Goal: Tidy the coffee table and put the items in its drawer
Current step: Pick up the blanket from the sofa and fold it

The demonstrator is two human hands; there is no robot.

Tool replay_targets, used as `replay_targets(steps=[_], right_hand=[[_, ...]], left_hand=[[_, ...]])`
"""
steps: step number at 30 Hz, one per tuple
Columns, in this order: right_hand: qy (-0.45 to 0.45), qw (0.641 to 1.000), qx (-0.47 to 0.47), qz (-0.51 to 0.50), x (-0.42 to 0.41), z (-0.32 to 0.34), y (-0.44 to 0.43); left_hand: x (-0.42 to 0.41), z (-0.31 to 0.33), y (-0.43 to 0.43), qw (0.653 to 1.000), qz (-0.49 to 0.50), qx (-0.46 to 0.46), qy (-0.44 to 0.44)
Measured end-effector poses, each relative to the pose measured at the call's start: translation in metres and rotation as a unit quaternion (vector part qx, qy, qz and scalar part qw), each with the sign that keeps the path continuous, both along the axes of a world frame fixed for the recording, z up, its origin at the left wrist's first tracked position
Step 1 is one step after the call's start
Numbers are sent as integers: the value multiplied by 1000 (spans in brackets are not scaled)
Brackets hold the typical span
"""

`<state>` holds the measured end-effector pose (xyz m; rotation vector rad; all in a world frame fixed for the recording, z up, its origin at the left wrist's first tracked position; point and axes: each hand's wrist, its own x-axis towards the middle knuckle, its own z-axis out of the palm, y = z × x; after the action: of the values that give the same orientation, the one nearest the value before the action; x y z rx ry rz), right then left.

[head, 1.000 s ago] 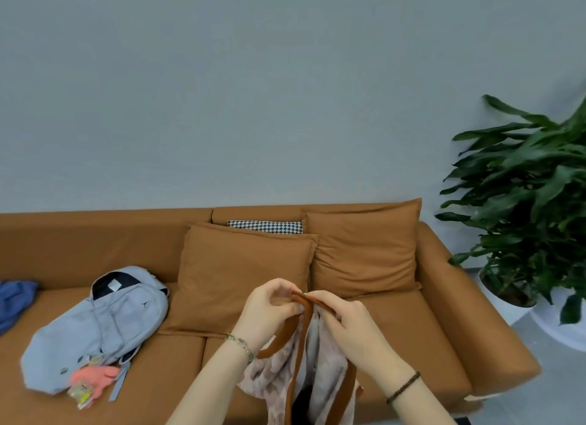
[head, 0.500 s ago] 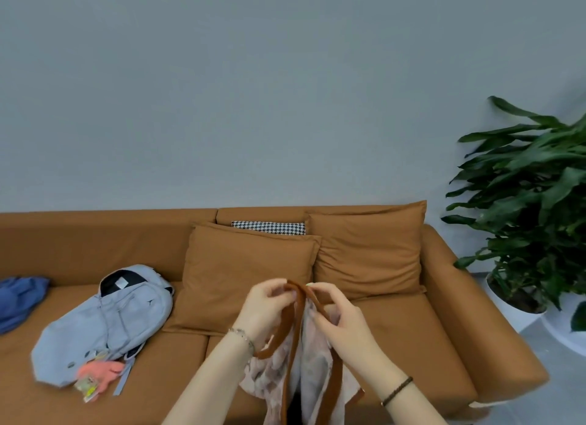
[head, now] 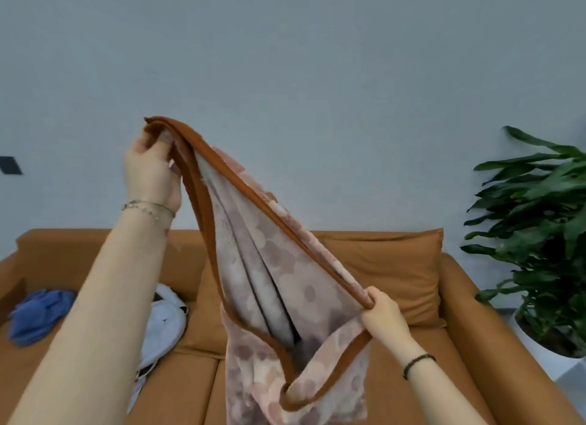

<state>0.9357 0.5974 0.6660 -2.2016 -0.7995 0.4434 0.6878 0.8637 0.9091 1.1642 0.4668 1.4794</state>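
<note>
1. Task status: the coffee table and its drawer are not in view, so the pictures do not show what is already stowed. Judged from this view, the work is at a fabric-handling stage, with stowing in the drawer not yet done.
2. Item in hand: a pink floral fabric with brown edging [head: 276, 282] hangs in the air in front of the brown sofa [head: 475, 345], stretched between both hands, with its layers sagging open at the near end.
3. Left hand [head: 149, 174]: raised high at the left, fingers and thumb pinching the gathered brown edge at the top corner.
4. Right hand [head: 385, 313]: lower and to the right, fingers curled round the brown edge.
5. Remaining work, as a judgement: fold the fabric compactly, carry it to the table, and place it in the drawer.
6. Containers:
   - The light blue backpack [head: 165, 323] lies on the sofa seat at the left, partly hidden by the left forearm; its contents cannot be seen.
   - The white pot [head: 536, 339] at the far right holds a green leafy plant [head: 539, 218].
   - The open fold of the fabric shows nothing inside.
7. Other: a crumpled blue cloth [head: 38, 310] lies at the sofa's left end.
</note>
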Motion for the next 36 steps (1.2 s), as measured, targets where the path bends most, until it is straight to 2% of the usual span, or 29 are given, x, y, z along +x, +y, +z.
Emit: replay_targets(steps=[1, 2, 4, 6, 8, 10, 12, 14, 15, 16, 17, 18, 20, 21, 22, 24, 26, 27, 29, 31, 33, 36], right_hand=[[3, 998, -56, 5, 6, -7, -3], [8, 993, -114, 4, 12, -18, -6], [4, 960, -277, 29, 19, -38, -11], [-26, 936, -339, 85, 31, -41, -6], [-26, 954, -291, 64, 40, -3, 6], [-20, 991, -128, -20, 64, 55, 18], [-50, 994, 43, -85, 85, 123, 25], [-87, 970, 188, -126, 98, 171, 32], [-97, 962, 220, -127, 95, 179, 33], [-96, 968, 207, -101, 94, 183, 39], [-86, 984, 149, -55, 91, 179, 45], [-77, 996, 44, 0, 90, 167, 52], [-131, 977, -154, 64, 85, 148, 55], [-179, 963, -199, 41, 92, 144, 54], [-203, 960, -193, -1, 98, 141, 51], [-201, 973, -77, -84, 113, 148, 51], [-197, 972, 33, -125, 119, 154, 57], [-191, 972, 33, -132, 121, 153, 62], [-136, 984, -26, -116, 125, 141, 71], [-21, 993, -69, -95, 128, 131, 73], [106, 990, -21, -92, 127, 129, 69], [272, 958, 32, -85, 111, 133, 56]], left_hand=[[-12, 1, 11, 1000, 23, -4, -13], [-21, -3, 19, 999, 45, -3, 9], [-28, -26, 30, 987, 87, 18, 132], [-26, -55, 38, 962, 108, 32, 250], [-30, -77, 43, 934, 123, 37, 334], [-44, -83, 56, 924, 154, 15, 351], [-66, -76, 72, 928, 218, -8, 303], [-84, -62, 83, 937, 274, -19, 217], [-91, -60, 86, 937, 284, -20, 201], [-93, -55, 88, 936, 287, -16, 202], [-94, -54, 90, 931, 291, -11, 221], [-94, -52, 91, 925, 296, -11, 237], [-96, -52, 92, 915, 307, -19, 260], [-97, -51, 94, 911, 309, -25, 273], [-97, -57, 96, 905, 310, -31, 290], [-95, -62, 98, 902, 302, -39, 307], [-86, -64, 98, 904, 294, -46, 307], [-81, -63, 97, 904, 291, -50, 309], [-68, -61, 95, 906, 276, -53, 316], [-60, -57, 91, 912, 253, -43, 319], [-58, -53, 94, 916, 243, -45, 316], [-64, -52, 100, 917, 250, -62, 304]])
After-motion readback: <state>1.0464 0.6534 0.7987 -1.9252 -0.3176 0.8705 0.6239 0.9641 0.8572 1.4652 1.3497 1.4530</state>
